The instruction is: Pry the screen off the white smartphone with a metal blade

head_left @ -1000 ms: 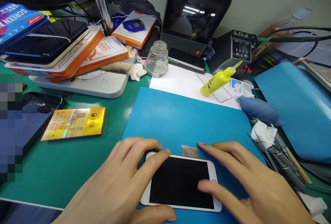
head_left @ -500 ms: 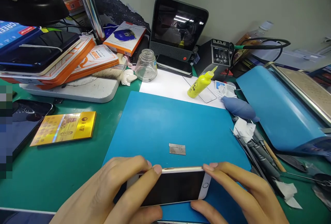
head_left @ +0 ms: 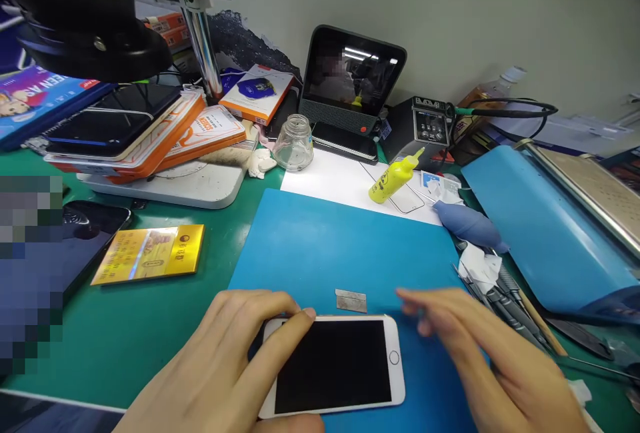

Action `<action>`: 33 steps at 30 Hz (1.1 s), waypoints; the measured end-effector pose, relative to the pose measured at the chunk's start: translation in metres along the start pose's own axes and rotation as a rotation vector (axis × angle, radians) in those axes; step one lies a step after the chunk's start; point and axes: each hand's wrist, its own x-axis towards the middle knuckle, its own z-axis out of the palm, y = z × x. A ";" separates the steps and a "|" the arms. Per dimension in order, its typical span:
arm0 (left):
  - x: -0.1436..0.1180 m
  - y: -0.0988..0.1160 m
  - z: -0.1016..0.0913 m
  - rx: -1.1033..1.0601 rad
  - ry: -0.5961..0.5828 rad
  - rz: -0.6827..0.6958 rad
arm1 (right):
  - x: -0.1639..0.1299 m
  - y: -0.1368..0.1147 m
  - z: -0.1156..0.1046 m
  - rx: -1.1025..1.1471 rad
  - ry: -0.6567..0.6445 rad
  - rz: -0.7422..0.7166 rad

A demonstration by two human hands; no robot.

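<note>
A white smartphone (head_left: 345, 363) with a dark screen and a round home button lies sideways, screen up, at the front of the blue mat (head_left: 300, 240). My left hand (head_left: 245, 360) grips its left end, fingers over the far edge and thumb at the near edge. To the right of the phone, apart from it, my right hand (head_left: 465, 340) is in the air with fingers stretched out, slightly blurred, and nothing shows in it. Just beyond the phone's far edge, a small flat grey metal blade (head_left: 351, 300) rests on the mat.
Tweezers and other tools (head_left: 505, 306) lie at the right, by a blue air blower (head_left: 470, 225). Behind the mat stand a yellow bottle (head_left: 393, 180), a glass jar (head_left: 294, 144) and a tablet-like screen (head_left: 355, 73). A gold card box (head_left: 150, 253) and stacked phone boxes are at left.
My right hand has let go of the phone's right end and moved right. The phone has tipped down flatter, its screen facing up more. The camera view has shifted slightly.
</note>
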 end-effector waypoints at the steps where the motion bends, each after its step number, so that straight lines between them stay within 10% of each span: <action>1: 0.003 -0.002 -0.002 0.000 0.000 0.009 | 0.014 -0.001 0.000 0.000 -0.057 -0.004; 11: 0.012 -0.006 -0.012 0.160 0.073 0.055 | 0.065 -0.014 0.005 -0.014 -0.463 -0.056; 22: 0.007 -0.009 -0.014 0.031 0.136 -0.105 | 0.051 -0.049 0.032 0.046 -0.184 -0.320; 33: 0.007 -0.008 -0.015 -0.007 0.107 -0.123 | 0.042 -0.050 0.043 0.077 -0.199 -0.278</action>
